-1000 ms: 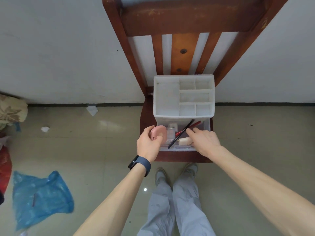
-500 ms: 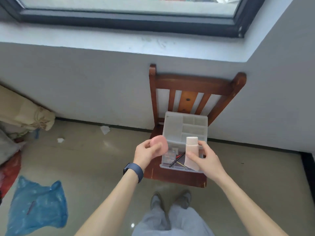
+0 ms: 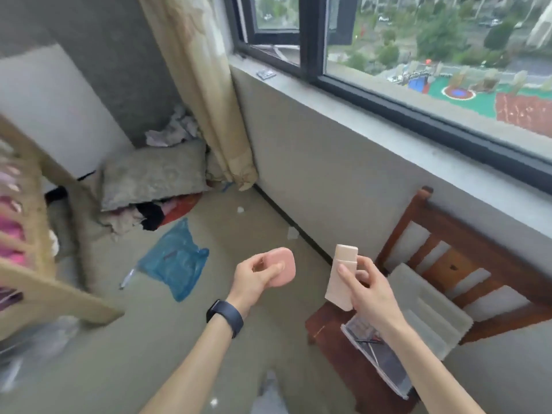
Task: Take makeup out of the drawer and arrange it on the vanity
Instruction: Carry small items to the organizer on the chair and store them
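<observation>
Far left there's a blurry wooden frame (image 3: 44,282), can't tell what it belongs to. A blue plastic bag (image 3: 176,264) lies flat on the floor (image 3: 239,339) just right of it.

Then the left hand (image 3: 254,282), with a dark watch (image 3: 224,317) on the wrist. Its grip is clamped on a round pink compact (image 3: 283,270), fingers curled round the edge, held up in the air.

Just beside it, the right hand (image 3: 370,294) has its grip pinched on a beige tube (image 3: 334,289). The tube stands roughly upright, cap at the far end, leaning a bit left.

So both makeup bits are already out and in hand, side by side but not touching. The clear drawer (image 3: 388,372) they belong to sits near right, below the right forearm. It's pulled open with a few bits inside, under a white organizer (image 3: 424,306) on a wooden chair (image 3: 478,255).

I can't spot the vanity anywhere, so which way the carry goes is a guess. Nothing sits between the two hands. If the counter is off to the left, the frame and the bag on the floor look like the things to steer round.
</observation>
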